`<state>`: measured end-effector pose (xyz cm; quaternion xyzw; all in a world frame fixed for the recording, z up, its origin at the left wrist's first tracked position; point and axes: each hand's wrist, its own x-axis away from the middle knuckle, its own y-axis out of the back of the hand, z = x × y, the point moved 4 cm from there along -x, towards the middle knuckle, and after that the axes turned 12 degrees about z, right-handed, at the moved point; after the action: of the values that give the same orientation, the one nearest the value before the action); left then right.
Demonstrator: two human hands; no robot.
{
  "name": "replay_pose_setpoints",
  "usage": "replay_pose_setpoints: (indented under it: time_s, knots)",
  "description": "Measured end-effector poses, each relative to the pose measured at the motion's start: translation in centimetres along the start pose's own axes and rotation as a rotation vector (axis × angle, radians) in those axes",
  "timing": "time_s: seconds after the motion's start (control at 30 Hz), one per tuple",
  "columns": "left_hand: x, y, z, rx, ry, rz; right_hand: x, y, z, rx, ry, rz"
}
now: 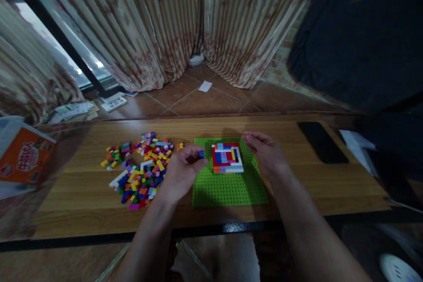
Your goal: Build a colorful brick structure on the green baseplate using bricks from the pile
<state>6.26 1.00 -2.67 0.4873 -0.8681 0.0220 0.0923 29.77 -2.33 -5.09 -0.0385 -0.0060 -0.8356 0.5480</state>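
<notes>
L fingers: pinched, 1 blue brick btwn | R fingers: nr baseplate, can't tell grip

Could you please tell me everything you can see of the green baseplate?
The green studded baseplate looks plastic and roughly square. It lies flat on the wooden table, bearing a low multicoloured brick build toward its far edge. The left hand and right hand overlap its sides in view; contact is unclear.
</notes>
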Motion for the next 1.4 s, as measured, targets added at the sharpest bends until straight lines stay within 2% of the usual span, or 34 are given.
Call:
replay_pose_setpoints:
  time_s: [0.07, 0.13, 0.33, 0.47, 0.63, 0.77, 0.83, 0.97, 1.03, 1.1, 1.27, 1.4]
  knots:
    - [0.0, -0.3, -0.2, -0.002, 0.0, 0.02, 0.4, 0.2, 0.6, 0.048, 0.061, -0.041]
    - [0.0, -0.8, -0.2, 0.002, -0.004, 0.058, 1.1, -0.3, 1.3, 0.095, 0.114, 0.003]
    - [0.2, -2.8, -0.1, 0.159, -0.06, 0.2, 4.2, -3.6, 3.2, 0.407, 0.334, 0.376]
    - [0.5, -3.5, 0.0, 0.24, -0.058, 0.322, 5.1, -4.9, 2.8, 0.541, 0.368, 0.534]
    - [1.1, -2.2, 0.5, 0.208, -0.024, 0.305, 5.4, -6.2, 2.1, 0.606, 0.368, 0.619]
    - [1.9, 0.2, 0.1, 0.066, -0.007, 0.342, 6.4, -8.3, 2.3, 0.652, 0.405, 0.682]
    - [2.1, 2.4, -0.3, -0.066, -0.016, 0.258, 7.1, -9.6, 2.3, 0.689, 0.425, 0.684]
    - [2.6, 8.3, -0.9, -0.255, -0.082, -0.235, 8.5, -12.5, 1.1, 0.865, 0.499, 0.635]
    - [2.9, 9.9, -0.6, -0.239, -0.067, -0.344, 8.9, -13.7, 0.3, 0.968, 0.521, 0.601]
    - [3.1, 10.4, -0.3, -0.199, -0.064, -0.353, 9.1, -14.7, -0.4, 1.018, 0.528, 0.595]
    - [3.6, 9.6, -1.0, -0.244, -0.122, -0.269, 9.2, -16.1, -0.8, 0.984, 0.57, 0.61]
    - [3.7, 9.4, -1.4, -0.21, -0.112, -0.273, 9.5, -16.9, -0.9, 0.983, 0.591, 0.645]
